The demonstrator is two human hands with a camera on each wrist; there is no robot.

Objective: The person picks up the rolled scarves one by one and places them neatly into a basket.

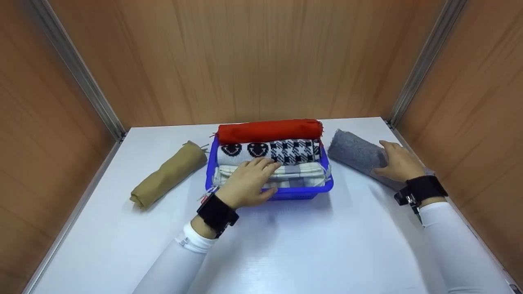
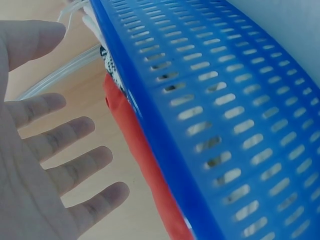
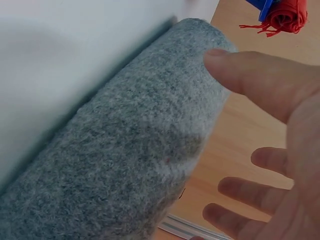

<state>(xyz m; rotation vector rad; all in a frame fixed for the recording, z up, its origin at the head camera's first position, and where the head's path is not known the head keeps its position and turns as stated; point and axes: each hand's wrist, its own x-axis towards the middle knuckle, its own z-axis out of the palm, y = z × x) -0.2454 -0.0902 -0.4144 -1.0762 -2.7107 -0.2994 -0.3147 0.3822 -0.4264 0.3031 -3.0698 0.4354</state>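
Observation:
A blue slotted basket [image 1: 294, 193] holds a red rolled cloth [image 1: 269, 131], a black-and-white patterned knit roll [image 1: 245, 153] and a folded pale checked cloth [image 1: 304, 169]. Over its near left part hovers my left hand [image 1: 249, 183], fingers spread, holding nothing. In the left wrist view that hand [image 2: 55, 150] is apart from the basket wall [image 2: 210, 110]. To the right lies a grey felt-like roll [image 1: 355, 151]. My right hand [image 1: 398, 161] is held just above it, thumb and fingers apart; the right wrist view shows nothing gripped.
On the table's left side a mustard rolled cloth [image 1: 169, 175] lies slanted, apart from the basket. Wood-patterned panels [image 1: 261, 61] wall the white table [image 1: 310, 249] at the back and both sides, with metal corner posts [image 1: 427, 61].

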